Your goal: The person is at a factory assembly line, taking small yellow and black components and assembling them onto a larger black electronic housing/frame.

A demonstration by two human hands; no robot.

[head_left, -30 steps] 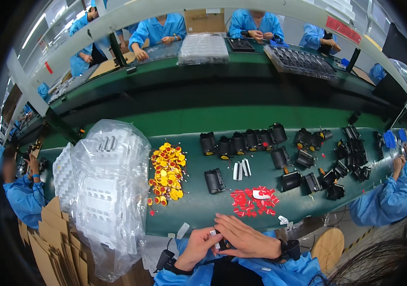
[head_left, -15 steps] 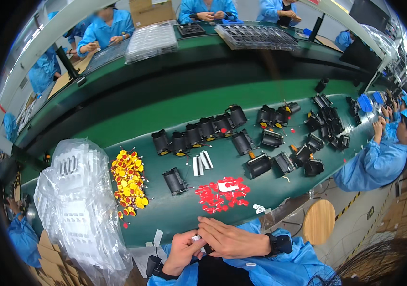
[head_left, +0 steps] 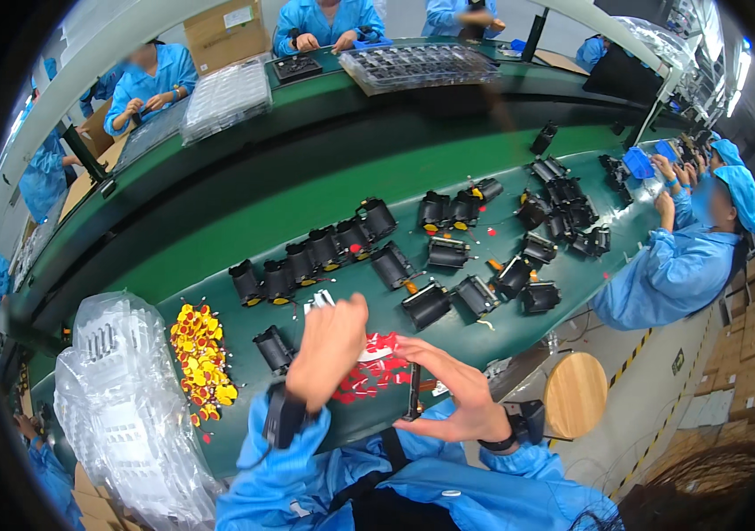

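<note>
My right hand (head_left: pixel 459 396) holds a narrow black plastic part (head_left: pixel 414 393) by its two ends, between thumb and fingers, above the table's near edge. My left hand (head_left: pixel 329 347) reaches over the table beside white strips (head_left: pixel 319 300); its fingertips are hidden under the hand, so any hold does not show. Red pieces with a white piece among them (head_left: pixel 369 382) lie scattered under and between my hands. Left of my left hand rests a black housing (head_left: pixel 273 350). A row of black housings (head_left: pixel 302 260) with yellow discs stands beyond the strips.
At left lies a heap of yellow-and-red discs with wires (head_left: pixel 200 354), beside clear plastic bags of white trays (head_left: pixel 125 398). More black housings (head_left: pixel 427 305) spread to the right. A round wooden stool (head_left: pixel 576 395) stands right of the table. Co-workers in blue (head_left: pixel 677 243) sit along it.
My hands have parted from holding a small thing together near my body. The left has moved forward to the white strips; the right now holds the black part alone. The view has shifted.
</note>
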